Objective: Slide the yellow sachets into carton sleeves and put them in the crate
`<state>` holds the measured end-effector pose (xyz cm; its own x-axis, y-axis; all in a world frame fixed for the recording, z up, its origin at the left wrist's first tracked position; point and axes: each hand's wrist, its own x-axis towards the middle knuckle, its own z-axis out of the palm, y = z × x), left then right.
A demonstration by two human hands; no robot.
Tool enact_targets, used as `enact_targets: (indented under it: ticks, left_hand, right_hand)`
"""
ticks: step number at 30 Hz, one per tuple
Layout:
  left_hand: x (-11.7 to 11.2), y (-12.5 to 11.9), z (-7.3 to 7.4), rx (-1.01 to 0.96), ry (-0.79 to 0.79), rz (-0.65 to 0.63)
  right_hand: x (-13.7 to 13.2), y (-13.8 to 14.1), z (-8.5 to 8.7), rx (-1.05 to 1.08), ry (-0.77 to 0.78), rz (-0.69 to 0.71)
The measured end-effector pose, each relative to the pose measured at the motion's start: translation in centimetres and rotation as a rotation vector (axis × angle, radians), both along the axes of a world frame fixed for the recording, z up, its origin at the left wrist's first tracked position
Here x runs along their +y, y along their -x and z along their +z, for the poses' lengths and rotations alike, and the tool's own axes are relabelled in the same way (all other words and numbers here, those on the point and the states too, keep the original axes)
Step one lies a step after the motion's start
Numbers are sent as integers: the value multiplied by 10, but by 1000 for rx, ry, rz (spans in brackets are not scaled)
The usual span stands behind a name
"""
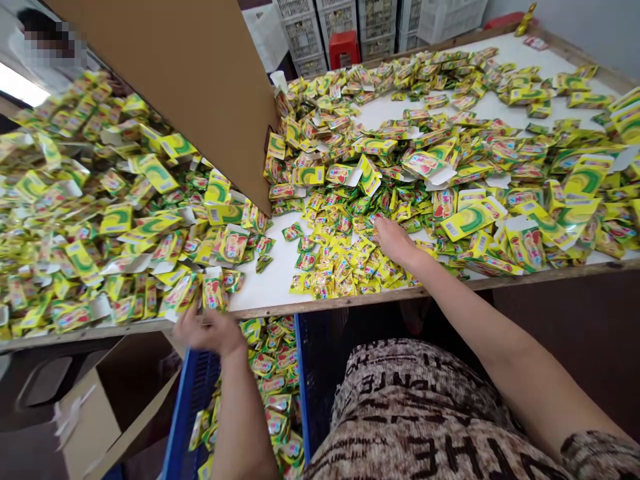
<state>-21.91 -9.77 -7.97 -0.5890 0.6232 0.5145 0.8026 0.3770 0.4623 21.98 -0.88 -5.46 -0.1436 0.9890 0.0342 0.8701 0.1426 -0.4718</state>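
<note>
A white table (280,273) is heaped with small yellow-green sachets (340,260) and flattened yellow boxes (467,220). My right hand (395,241) lies palm down on the sachet pile near the front edge, fingers curled into the packets. My left hand (210,330) is at the table's front edge, fingers closed round one sachet (213,293) standing on end. Below that hand a blue crate (183,407) holds more sachets (273,387).
A large brown cardboard sheet (200,87) slants across the table at upper left. An open cardboard box (105,407) sits on the floor at lower left. White crates (350,23) and a red stool (344,47) stand beyond the table. Another person is at the far upper left.
</note>
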Motion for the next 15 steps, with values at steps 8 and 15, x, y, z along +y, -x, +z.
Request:
enact_targets:
  ticks: [8,15]
  left_hand:
    - [250,-254,58,148,202,-1261]
    - [280,-287,78,312,412,-1227]
  right_hand:
    - [-53,-42,-5,357,-157,-209]
    - [-82,-71,-3,810,-96,-346]
